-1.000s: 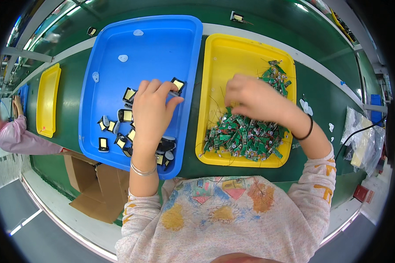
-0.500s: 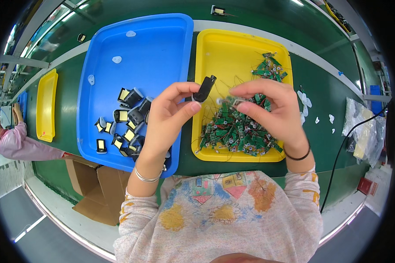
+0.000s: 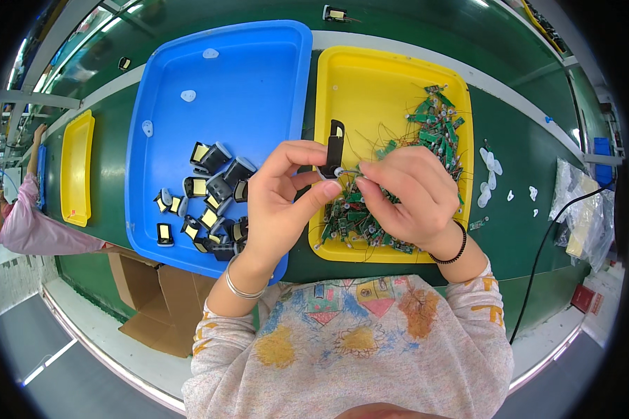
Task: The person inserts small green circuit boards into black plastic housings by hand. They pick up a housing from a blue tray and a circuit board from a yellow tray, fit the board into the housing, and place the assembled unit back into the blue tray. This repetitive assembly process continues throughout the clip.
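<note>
Between the fingertips and thumb of my left hand (image 3: 286, 188) is a black plastic housing (image 3: 335, 145), held upright above the gap between two trays. My right hand (image 3: 416, 195) is pinched closed beside it on a thin wired part, with a small round silvery end (image 3: 340, 172) at the housing's lower part. A green circuit board (image 3: 386, 149) shows just behind my right fingers; whether it belongs to the held part I cannot tell. Below my right hand, a yellow tray (image 3: 325, 77) holds a heap of small green wired boards (image 3: 360, 223).
Left of my hands, a blue tray (image 3: 223, 91) bears several black housings with pale yellow pads (image 3: 208, 218). White plastic pieces (image 3: 491, 167), clear bags (image 3: 580, 209) and a black cable (image 3: 534, 269) lie to the right. A co-worker (image 3: 42, 216) sits far left by another yellow tray (image 3: 77, 167).
My right hand has moved left and down to the housing, bringing the wired part against it. The housing has turned more upright in my left hand. The co-worker's arm has risen.
</note>
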{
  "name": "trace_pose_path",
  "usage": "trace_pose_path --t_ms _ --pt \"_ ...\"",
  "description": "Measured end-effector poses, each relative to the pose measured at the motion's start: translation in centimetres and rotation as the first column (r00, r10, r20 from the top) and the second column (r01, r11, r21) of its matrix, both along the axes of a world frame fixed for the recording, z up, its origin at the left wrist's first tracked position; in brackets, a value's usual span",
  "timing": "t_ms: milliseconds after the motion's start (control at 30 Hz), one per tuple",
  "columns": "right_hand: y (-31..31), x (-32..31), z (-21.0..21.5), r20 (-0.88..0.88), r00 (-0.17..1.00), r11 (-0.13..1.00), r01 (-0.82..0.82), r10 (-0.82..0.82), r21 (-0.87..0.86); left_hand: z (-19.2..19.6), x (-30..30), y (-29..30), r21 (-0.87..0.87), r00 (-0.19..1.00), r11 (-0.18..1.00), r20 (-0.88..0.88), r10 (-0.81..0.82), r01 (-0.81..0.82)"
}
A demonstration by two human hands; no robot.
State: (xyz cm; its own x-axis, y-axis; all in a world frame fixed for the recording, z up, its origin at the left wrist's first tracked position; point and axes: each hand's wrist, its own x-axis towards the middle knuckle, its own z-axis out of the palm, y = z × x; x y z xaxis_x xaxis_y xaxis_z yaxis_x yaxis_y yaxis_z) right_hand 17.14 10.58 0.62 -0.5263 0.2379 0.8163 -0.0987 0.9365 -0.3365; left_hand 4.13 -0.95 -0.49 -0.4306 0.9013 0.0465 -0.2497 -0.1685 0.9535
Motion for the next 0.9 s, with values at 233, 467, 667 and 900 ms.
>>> trace_pose_path --t_ms 233,467,667,900 --pt "-0.05 0.05 -0.42 -0.017 1.0 0.994 0.027 -0.025 0.105 0.08 0.33 0.21 0.014 1.0 1.0 0.01 -0.001 0.001" --pt "-0.09 0.04 -0.5 -0.022 0.999 0.982 0.051 -0.048 0.182 0.08 0.43 0.22 0.007 0.999 1.0 -0.03 0.012 -0.011" --pt "-0.56 0.15 -0.39 0.001 0.999 0.997 0.04 -0.04 0.07 -0.07 0.47 0.23 0.028 0.998 0.999 -0.06 0.029 -0.027" --pt "-0.63 0.29 -0.26 0.02 1.0 0.999 0.019 -0.02 0.028 -0.16 0.45 0.26 0.098 0.996 0.995 -0.092 0.02 -0.01"
